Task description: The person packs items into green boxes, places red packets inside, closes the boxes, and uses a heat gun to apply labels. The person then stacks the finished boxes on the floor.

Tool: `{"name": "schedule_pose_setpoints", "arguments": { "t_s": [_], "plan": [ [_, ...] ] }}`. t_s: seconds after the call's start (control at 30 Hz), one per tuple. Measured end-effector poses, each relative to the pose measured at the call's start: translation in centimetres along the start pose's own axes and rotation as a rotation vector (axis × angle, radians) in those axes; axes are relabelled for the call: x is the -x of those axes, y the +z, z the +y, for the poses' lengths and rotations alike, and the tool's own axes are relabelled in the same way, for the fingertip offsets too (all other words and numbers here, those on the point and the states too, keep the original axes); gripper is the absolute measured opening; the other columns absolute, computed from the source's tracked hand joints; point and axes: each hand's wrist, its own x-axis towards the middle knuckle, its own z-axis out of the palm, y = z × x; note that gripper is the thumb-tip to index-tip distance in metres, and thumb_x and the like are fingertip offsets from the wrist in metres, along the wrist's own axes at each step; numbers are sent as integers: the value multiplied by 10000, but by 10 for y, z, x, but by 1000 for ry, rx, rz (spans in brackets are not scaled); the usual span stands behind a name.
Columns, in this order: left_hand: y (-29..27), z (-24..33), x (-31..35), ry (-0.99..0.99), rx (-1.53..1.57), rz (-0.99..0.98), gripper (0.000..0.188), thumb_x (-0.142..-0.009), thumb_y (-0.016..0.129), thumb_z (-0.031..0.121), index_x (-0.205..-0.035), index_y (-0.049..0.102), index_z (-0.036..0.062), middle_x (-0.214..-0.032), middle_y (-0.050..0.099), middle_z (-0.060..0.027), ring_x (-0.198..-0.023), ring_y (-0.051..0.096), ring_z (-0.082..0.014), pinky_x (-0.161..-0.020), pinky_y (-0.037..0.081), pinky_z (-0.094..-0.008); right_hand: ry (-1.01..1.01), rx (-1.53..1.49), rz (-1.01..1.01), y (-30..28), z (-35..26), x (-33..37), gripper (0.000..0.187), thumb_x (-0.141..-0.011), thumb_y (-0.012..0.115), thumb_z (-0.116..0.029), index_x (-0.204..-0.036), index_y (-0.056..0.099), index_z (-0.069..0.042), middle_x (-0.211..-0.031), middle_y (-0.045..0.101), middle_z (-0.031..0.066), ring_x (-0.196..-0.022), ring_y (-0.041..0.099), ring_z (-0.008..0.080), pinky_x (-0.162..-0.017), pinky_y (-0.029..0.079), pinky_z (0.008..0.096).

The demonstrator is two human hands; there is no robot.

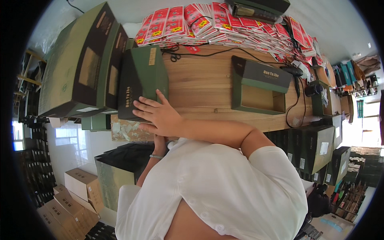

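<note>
A closed green and dark-brown shoebox (146, 78) stands at the left of the wooden table, a small tan label on its far end. My right hand (163, 117) reaches across my body and lies on the box's near right part, fingers spread. Just below it, my left hand (159, 142) is mostly hidden behind the right one and the box's near edge. A bracelet (156, 156) circles the left wrist. I cannot see what the left fingers do. Right of the middle sits an open shoebox (259, 113), its dark lid (262, 73) resting across the far part.
Large green boxes (76, 64) are stacked on the left. Many red printed packets (172, 24) line the table's back. Black scissors (175, 57) lie nearby. A black corded tool (292, 71) and its cable are at the right. More boxes (312, 150) stand below the table's right edge.
</note>
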Motion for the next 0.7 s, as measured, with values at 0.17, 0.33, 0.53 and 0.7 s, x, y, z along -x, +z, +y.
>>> {"name": "schedule_pose_setpoints", "arguments": {
  "t_s": [0.17,0.33,0.53,0.7],
  "plan": [
    [28,-25,22,-95,-215,-344,438,-995,496,363,-1197,582,-16,-1140,624,-150,-1003,624,-222,-842,496,-326,292,-471,209,-79,50,53,432,-968,601,-250,-1382,541,-141,-1391,553,87,-1333,463,219,-1096,371,418],
    [101,-9,44,-109,-279,-367,436,-996,501,370,-1246,582,21,-1161,625,-136,-1033,618,-220,-914,475,-322,1270,-704,1230,-162,204,183,378,-937,661,-206,-1134,574,105,-1039,631,121,-899,563,171,-835,477,315],
    [228,11,44,-104,-359,-622,518,-1018,472,432,-1381,452,65,-1295,539,-143,-1099,590,-225,-955,481,-343,1657,-1340,1310,-202,328,348,570,-906,697,-429,-1328,486,-108,-1229,560,62,-1110,532,216,-1003,416,420],
    [327,15,49,-287,-290,-599,726,-1004,370,597,-1499,312,69,-1450,440,-186,-1219,547,-279,-1012,464,-394,1192,-1569,1224,-196,310,388,430,-996,582,-342,-1341,463,-116,-1281,549,28,-1211,502,223,-1073,377,414]
  ]
}}
